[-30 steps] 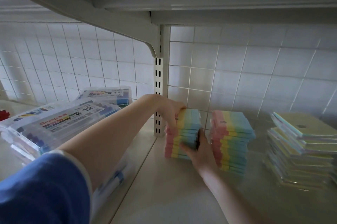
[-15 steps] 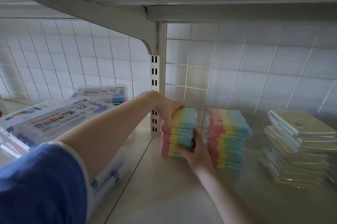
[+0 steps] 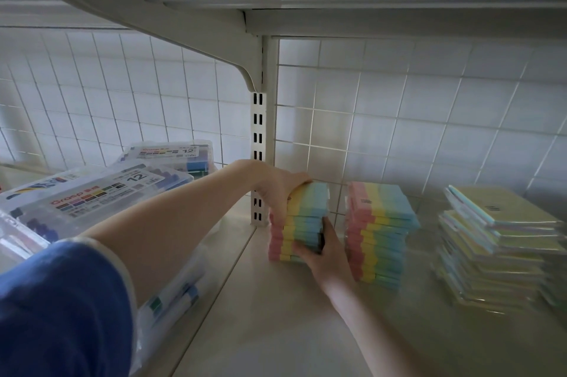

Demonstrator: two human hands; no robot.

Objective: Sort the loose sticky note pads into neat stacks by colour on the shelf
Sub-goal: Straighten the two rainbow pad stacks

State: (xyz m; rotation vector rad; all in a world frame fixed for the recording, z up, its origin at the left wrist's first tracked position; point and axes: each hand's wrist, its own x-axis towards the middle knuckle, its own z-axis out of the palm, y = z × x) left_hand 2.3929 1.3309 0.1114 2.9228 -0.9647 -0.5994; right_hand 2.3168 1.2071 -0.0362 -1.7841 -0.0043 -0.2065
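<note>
On the shelf (image 3: 276,315), my left hand (image 3: 277,192) and right hand (image 3: 319,249) grasp the striped pad stack (image 3: 306,217); uneven squeezing could topple it against the neighbouring stack (image 3: 380,232).

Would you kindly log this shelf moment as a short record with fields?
setting: white shelf with a wire grid back
left stack: striped sticky note pads, pink, yellow, green and blue
left hand: grips the left stack's top and left side
right hand: grips its lower front right corner
middle stack: same striped pads, apart, untouched, edges uneven
right stack: pale pads, fanned askew
left bay: marker boxes
</note>
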